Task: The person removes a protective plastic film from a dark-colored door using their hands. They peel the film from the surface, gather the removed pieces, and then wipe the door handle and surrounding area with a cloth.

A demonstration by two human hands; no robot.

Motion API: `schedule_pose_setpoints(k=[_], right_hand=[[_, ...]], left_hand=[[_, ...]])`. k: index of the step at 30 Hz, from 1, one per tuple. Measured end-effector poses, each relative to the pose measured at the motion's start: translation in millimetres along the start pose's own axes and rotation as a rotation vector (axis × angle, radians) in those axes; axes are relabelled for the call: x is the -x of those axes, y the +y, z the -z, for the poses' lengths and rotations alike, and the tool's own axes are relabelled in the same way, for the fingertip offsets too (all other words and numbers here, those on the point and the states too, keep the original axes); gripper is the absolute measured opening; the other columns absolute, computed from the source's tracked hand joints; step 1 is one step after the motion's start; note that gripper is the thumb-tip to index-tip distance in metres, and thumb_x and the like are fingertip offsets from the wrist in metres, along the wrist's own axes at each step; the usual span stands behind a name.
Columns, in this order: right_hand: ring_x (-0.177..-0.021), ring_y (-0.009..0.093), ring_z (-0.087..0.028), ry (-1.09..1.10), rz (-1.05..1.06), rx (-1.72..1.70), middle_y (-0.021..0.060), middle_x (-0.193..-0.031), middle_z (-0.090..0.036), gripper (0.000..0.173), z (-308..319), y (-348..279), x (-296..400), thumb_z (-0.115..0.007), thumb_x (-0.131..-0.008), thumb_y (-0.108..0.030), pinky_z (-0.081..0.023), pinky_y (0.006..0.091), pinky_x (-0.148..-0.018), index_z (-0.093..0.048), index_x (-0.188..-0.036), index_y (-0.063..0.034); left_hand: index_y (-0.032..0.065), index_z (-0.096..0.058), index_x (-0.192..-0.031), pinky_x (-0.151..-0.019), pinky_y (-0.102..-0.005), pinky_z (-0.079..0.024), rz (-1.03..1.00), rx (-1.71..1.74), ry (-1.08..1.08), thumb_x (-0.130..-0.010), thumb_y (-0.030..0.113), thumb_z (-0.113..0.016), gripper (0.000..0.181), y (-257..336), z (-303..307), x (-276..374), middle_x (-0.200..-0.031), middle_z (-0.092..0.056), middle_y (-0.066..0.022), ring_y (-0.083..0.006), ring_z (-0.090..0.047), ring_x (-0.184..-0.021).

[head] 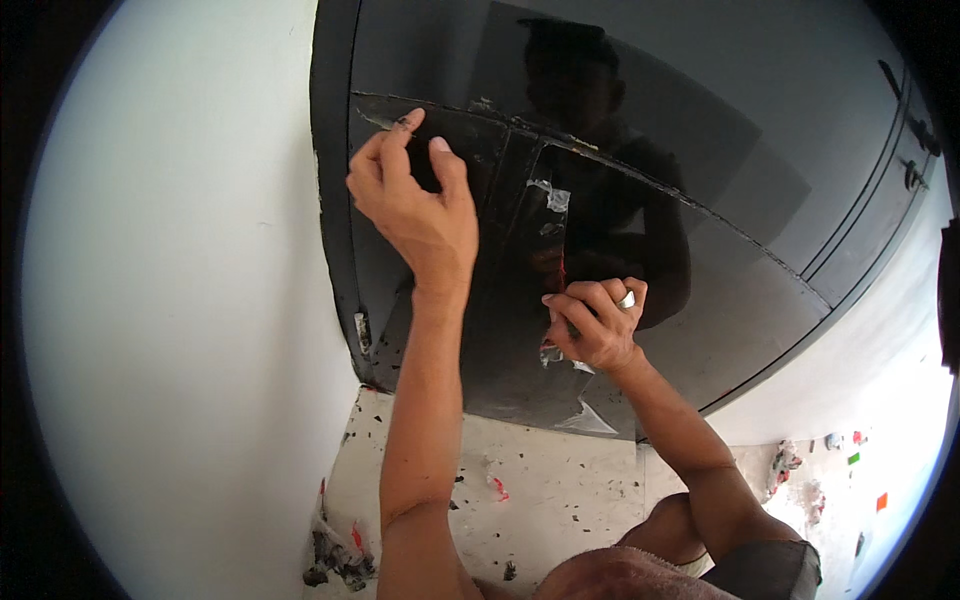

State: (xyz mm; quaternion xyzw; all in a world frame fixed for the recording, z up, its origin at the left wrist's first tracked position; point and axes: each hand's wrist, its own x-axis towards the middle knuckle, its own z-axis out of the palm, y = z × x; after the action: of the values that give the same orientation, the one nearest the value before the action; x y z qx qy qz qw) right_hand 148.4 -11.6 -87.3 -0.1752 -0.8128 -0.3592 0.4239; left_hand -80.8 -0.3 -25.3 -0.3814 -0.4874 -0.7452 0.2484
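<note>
A glossy dark door stands before me, with grooves across and down it. My left hand is at its upper left, thumb and index finger apart. The index fingertip bears dark smudges and touches a loose flap of film just below the horizontal groove. My right hand, with a ring on one finger, is curled near the door's middle. Its fingers pinch the edge of a torn plastic film, which shows a thin red line. More crumpled film hangs under that hand, and what lies inside the fingers is partly hidden.
A white wall adjoins the door on the left. Dark flakes and film scraps litter the pale floor; a heap of scraps lies by the wall. A hinge is at lower left, and a door handle at far right.
</note>
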Motion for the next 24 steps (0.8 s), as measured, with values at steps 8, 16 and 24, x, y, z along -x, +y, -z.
schedule_pose_setpoints(k=[8, 16, 24], right_hand=[[-0.077, 0.015, -0.053, -0.004, 0.0, 0.009, -0.0052, -0.089, -0.061, 0.03, 2.0, 1.1, -2.0, -0.078, -0.061, -0.014, -0.032, 0.0396, -0.082, -0.075, -0.09, -0.0228], [-0.077, 0.015, -0.055, -0.014, 0.004, 0.012, -0.0045, -0.091, -0.062, 0.031, 3.8, -0.2, -3.0, -0.08, -0.063, -0.012, -0.034, 0.0419, -0.081, -0.075, -0.093, -0.0224], [-0.078, 0.016, -0.055, -0.023, -0.004, 0.005, -0.0034, -0.091, -0.062, 0.031, 4.1, -1.1, -4.1, -0.077, -0.059, -0.012, -0.032, 0.0391, -0.085, -0.076, -0.089, -0.0202]], left_hand=[[0.0087, -0.062, -0.129, -0.097, -0.0444, -0.039, -0.057, 0.057, -0.049, -0.092, 0.013, -0.064, 0.037, 10.5, -5.6, 24.0, -0.12, -0.05, -0.0141, -0.0289, -0.046, -0.113], [0.0102, -0.064, -0.129, -0.101, -0.0452, -0.034, -0.157, 0.106, -0.095, -0.092, 0.019, -0.063, 0.038, 12.3, -3.5, 20.9, -0.126, -0.051, -0.012, -0.0297, -0.042, -0.119], [0.0004, -0.043, -0.151, -0.103, -0.053, -0.022, -0.156, -0.158, -0.212, -0.102, 0.041, -0.044, 0.064, 22.1, -13.8, 46.3, -0.164, -0.031, -0.016, -0.0399, -0.023, -0.148]])
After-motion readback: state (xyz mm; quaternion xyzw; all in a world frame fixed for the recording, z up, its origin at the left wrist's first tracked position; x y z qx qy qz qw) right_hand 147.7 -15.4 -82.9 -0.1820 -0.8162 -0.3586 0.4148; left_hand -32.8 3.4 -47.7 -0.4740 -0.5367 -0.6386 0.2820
